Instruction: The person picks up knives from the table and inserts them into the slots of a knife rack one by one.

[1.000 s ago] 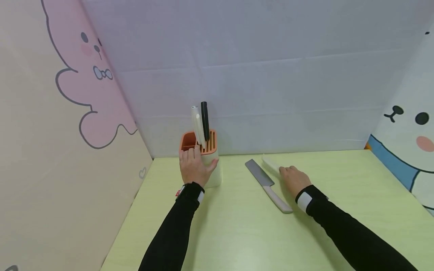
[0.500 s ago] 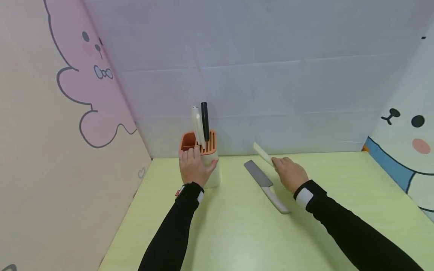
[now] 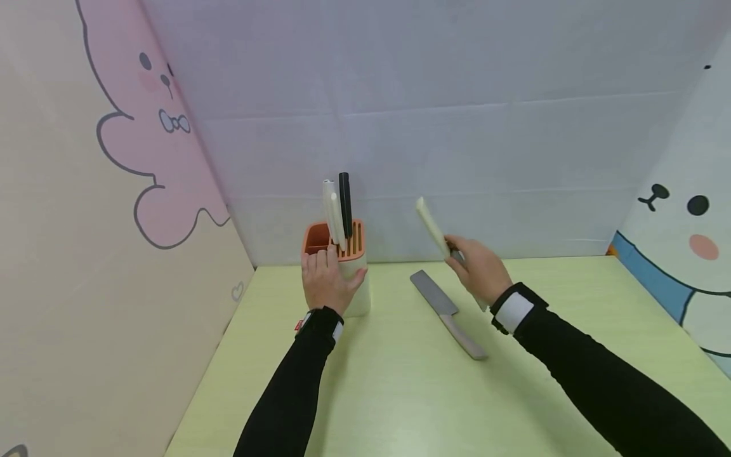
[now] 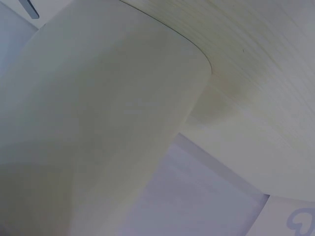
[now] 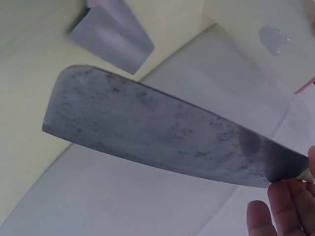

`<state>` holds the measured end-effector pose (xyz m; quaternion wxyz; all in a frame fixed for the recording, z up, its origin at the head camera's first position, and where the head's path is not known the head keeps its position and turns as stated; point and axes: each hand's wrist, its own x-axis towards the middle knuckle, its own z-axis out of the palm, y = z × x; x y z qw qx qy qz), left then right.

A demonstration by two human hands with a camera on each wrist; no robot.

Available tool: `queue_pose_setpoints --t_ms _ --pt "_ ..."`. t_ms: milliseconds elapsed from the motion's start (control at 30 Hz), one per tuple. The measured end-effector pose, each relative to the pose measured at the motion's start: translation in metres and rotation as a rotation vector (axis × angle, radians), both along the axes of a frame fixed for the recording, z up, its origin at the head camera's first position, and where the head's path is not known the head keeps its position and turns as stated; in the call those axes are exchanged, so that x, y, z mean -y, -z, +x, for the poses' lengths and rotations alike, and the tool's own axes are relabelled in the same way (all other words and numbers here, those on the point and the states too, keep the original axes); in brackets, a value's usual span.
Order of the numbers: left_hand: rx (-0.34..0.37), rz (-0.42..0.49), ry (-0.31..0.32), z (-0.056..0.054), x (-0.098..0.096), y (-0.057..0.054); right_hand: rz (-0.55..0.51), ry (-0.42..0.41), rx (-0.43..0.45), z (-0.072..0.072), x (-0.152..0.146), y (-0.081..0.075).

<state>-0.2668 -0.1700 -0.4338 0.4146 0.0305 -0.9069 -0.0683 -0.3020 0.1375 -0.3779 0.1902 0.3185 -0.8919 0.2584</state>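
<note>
My left hand [image 3: 329, 279] holds the front of the white knife block [image 3: 358, 298], fingers over its orange rim and thumb along the side. The block's pale wall [image 4: 113, 108] fills much of the left wrist view. Two white-handled knives [image 3: 331, 209] and a black-handled knife [image 3: 345, 203] stand in it. Above the table, my right hand [image 3: 481, 270] grips a knife [image 3: 432, 227] where handle meets blade. Its cream handle points up and away; the broad grey blade [image 5: 162, 132] points back toward the wrist. A cleaver [image 3: 435, 292] with a pale handle lies on the table.
The pale yellow-green table [image 3: 394, 393] meets a whitish back sheet [image 3: 514, 158]. Side panels bear a pink cartoon animal [image 3: 154, 146] at left and a white cartoon bear [image 3: 685, 235] at right. The block also has open slots and an open compartment [image 3: 316, 236].
My right hand has lifted the knife off the table, moving up and slightly left, and the handle has tilted upward. The left hand and block have stayed in place.
</note>
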Motion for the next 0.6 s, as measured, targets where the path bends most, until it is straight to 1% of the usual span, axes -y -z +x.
queue_pose_setpoints --t_ms 133,367,600 --pt "0.002 -0.002 -0.005 0.000 0.000 0.000 -0.089 -0.029 0.065 -0.001 0.009 -0.018" --pt "-0.002 -0.005 -0.005 -0.001 0.000 0.000 -0.210 -0.090 0.086 0.001 0.029 -0.048" --pt "0.008 0.002 -0.010 0.000 0.000 0.001 -0.325 -0.159 0.100 0.005 0.057 -0.068"
